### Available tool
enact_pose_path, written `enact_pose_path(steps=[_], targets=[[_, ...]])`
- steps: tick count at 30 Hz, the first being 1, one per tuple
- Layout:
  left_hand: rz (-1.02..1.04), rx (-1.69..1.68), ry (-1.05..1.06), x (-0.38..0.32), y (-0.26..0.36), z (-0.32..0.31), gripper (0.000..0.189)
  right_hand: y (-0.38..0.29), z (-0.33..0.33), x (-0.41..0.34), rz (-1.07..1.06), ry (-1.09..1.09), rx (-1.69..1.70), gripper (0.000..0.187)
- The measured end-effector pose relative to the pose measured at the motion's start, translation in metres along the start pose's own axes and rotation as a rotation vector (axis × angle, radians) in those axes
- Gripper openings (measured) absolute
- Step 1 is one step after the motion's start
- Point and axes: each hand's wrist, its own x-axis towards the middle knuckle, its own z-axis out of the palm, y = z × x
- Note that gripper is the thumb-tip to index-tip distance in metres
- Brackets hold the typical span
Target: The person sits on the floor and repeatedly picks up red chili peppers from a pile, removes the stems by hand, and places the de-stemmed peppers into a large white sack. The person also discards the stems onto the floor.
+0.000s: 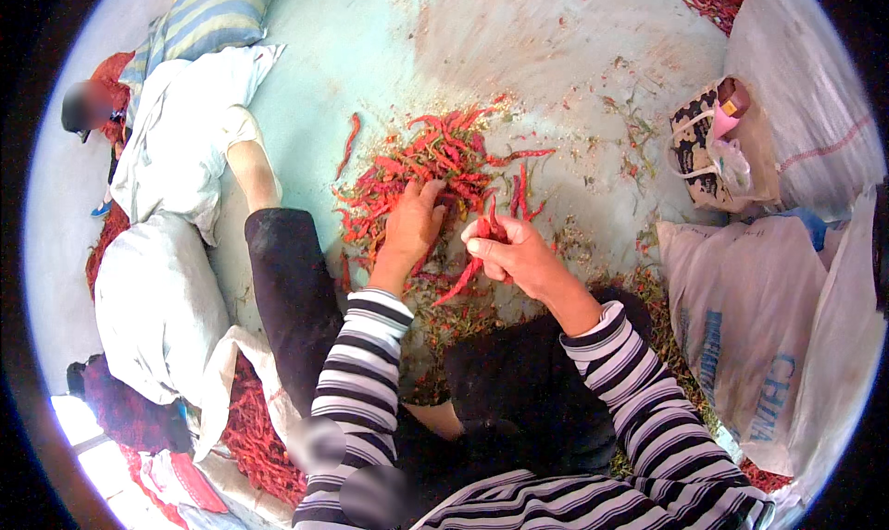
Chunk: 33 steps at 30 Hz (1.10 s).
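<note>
A heap of dried red chili peppers (389, 172) lies on the floor before me, with loose seeds around it. My left hand (411, 224) rests on the heap's near side, its fingertips among the peppers; whether they grip any cannot be told. Just right of it, my right hand (508, 249) holds a few red chili peppers (462, 280) between thumb and fingers, some pointing up and one hanging down to the left. Beyond the right hand a few single peppers (517, 190) lie apart from the heap.
White sacks (160, 301) line the left side, near an open sack of chilies (253, 426). A patterned bag (701, 155) and woven sacks (743, 322) stand at right. Stems and debris (458, 328) litter the floor near my legs. Another person (104, 106) is at the far left.
</note>
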Motion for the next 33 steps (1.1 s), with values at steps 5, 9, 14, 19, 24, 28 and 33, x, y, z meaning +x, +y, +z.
enact_pose_path(steps=[5,9,14,19,24,28,33], targets=[[0.111,-0.347,0.338,-0.002,-0.027,0.001,0.014,0.002,0.001,0.009,0.0,0.006,0.037,0.016],[-0.205,-0.658,0.229,-0.062,0.032,-0.036,0.011,0.009,-0.008,0.016,0.073,0.044,0.134,0.019],[0.091,-0.588,0.194,-0.112,0.052,-0.035,0.01,0.012,0.007,0.013,0.181,-0.108,0.201,0.019],[0.053,-0.397,-0.031,-0.121,0.052,-0.05,0.02,0.024,0.003,0.014,0.096,-0.186,0.016,0.016],[-0.19,-0.59,0.105,-0.117,0.058,-0.08,0.023,0.021,0.011,0.007,0.092,-0.229,-0.172,0.016],[-0.161,-0.542,-0.035,-0.117,0.04,-0.051,0.019,0.024,0.015,0.004,0.109,-0.317,-0.234,0.016],[-0.114,-0.565,-0.133,-0.114,0.033,-0.06,0.013,0.036,0.007,0.005,-0.303,-0.328,-0.751,0.017]])
